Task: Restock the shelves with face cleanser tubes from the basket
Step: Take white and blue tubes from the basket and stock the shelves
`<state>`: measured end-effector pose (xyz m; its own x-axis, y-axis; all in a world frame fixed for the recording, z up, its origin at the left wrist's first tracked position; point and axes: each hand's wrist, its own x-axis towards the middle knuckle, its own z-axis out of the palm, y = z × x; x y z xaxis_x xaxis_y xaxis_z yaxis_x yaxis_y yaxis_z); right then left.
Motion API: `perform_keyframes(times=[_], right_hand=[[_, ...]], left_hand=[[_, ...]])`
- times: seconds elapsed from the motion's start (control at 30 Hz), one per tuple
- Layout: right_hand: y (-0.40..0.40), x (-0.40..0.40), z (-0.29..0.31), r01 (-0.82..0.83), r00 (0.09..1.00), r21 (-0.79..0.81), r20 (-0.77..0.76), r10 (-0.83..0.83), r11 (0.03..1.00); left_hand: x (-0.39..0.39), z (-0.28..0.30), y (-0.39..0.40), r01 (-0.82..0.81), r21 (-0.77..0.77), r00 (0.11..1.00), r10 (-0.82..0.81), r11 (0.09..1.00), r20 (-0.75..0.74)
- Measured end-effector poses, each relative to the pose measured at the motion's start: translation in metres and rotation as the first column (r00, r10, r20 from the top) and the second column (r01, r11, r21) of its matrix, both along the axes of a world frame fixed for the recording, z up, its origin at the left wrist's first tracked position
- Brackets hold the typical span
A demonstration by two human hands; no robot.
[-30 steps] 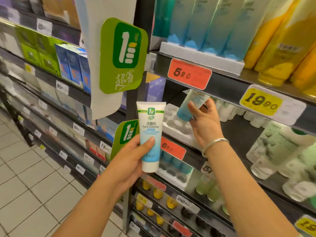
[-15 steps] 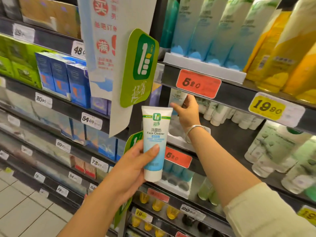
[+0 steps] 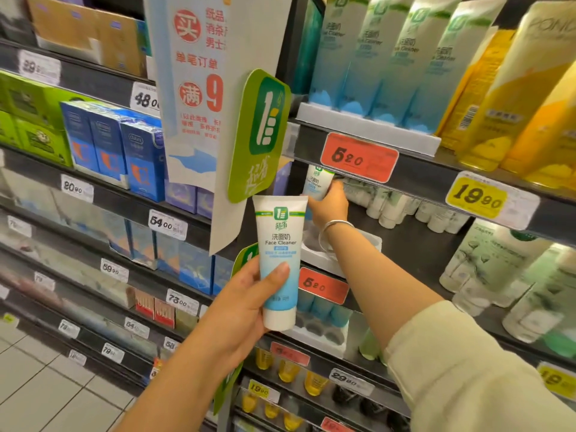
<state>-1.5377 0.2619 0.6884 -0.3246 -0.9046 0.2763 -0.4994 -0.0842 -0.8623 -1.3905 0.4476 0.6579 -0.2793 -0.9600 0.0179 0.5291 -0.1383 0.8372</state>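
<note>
My left hand [image 3: 240, 302] grips a white and blue face cleanser tube [image 3: 279, 260], cap down, in front of the shelf edge. My right hand [image 3: 328, 204] reaches deep into the middle shelf and holds a second face cleanser tube [image 3: 318, 182] upright, cap down, above the white slotted tray [image 3: 369, 241]. The upper end of that tube is hidden behind the shelf above. More tubes of the same kind [image 3: 386, 57] stand in a white tray on the upper shelf. The basket is out of view.
A green hanging sign [image 3: 260, 135] and a white paper banner [image 3: 199, 88] jut out left of the shelf bay. Red price tags [image 3: 358, 157] mark the shelf edges. Pale green bottles [image 3: 498, 269] stand at the right, yellow tubes [image 3: 514, 98] above. Blue boxes [image 3: 118, 151] fill the left shelves.
My right hand has moved its tube deeper and to the left over the tray, turning it upright. The left hand has kept its tube in place. The view has shifted left and upward.
</note>
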Motion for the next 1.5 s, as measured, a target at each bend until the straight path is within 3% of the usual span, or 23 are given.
perform_keyframes(times=[0.27,0.4,0.47,0.57,0.7,0.87,1.0,1.07,1.1,1.17,1.23,1.3,1.4,1.5], right_hand=[[0.004,-0.005,-0.001,-0.027,0.999,0.092,0.032,0.024,0.995],[0.037,-0.021,0.005,-0.061,0.992,-0.003,0.109,0.061,0.998],[0.065,-0.030,0.009,-0.155,0.968,-0.031,0.196,0.158,0.987],[0.100,-0.041,0.015,-0.398,0.851,0.003,0.373,0.369,0.917],[0.122,-0.056,0.022,-0.603,0.766,0.139,0.374,0.522,0.785],[0.125,-0.072,0.025,-0.599,0.761,0.132,0.399,0.510,0.790],[0.118,-0.079,0.027,-0.567,0.720,0.060,0.520,0.459,0.822],[0.112,-0.082,0.030,-0.492,0.732,0.053,0.565,0.380,0.869],[0.108,-0.083,0.032,-0.448,0.748,0.054,0.569,0.341,0.892],[0.100,-0.087,0.035,-0.338,0.803,0.060,0.538,0.255,0.939],[0.091,-0.088,0.036,-0.183,0.849,0.067,0.514,0.123,0.981],[0.083,-0.085,0.036,-0.050,0.854,0.053,0.520,0.015,0.997],[0.072,-0.078,0.035,0.044,0.874,0.024,0.483,-0.050,0.999],[0.063,-0.068,0.031,0.089,0.909,-0.020,0.410,-0.073,0.996]], left_hand=[[-0.001,0.000,0.003,-0.009,-0.001,1.000,0.009,1.000,0.019],[-0.010,0.001,-0.002,0.012,0.008,0.999,-0.012,1.000,0.031],[-0.019,0.003,-0.007,0.023,0.014,0.998,-0.024,1.000,0.051],[-0.036,0.007,-0.018,0.015,0.030,0.993,-0.019,0.999,0.115],[-0.060,0.012,-0.033,0.012,0.032,0.963,-0.020,0.999,0.270],[-0.081,0.021,-0.043,0.082,0.055,0.946,-0.095,0.995,0.310],[-0.076,0.026,-0.054,0.086,-0.014,0.906,-0.072,0.996,0.417],[-0.065,0.024,-0.062,-0.032,-0.144,0.837,0.105,0.989,0.538],[-0.059,0.022,-0.066,-0.094,-0.245,0.761,0.228,0.965,0.608],[-0.046,0.015,-0.071,-0.090,-0.461,0.505,0.439,0.883,0.743],[-0.040,0.008,-0.076,0.062,-0.574,0.310,0.531,0.817,0.789],[-0.042,0.001,-0.078,0.172,-0.604,0.210,0.570,0.778,0.794],[-0.050,-0.004,-0.079,0.171,-0.663,0.097,0.657,0.729,0.748],[-0.058,-0.005,-0.079,0.169,-0.701,0.075,0.700,0.693,0.710]])
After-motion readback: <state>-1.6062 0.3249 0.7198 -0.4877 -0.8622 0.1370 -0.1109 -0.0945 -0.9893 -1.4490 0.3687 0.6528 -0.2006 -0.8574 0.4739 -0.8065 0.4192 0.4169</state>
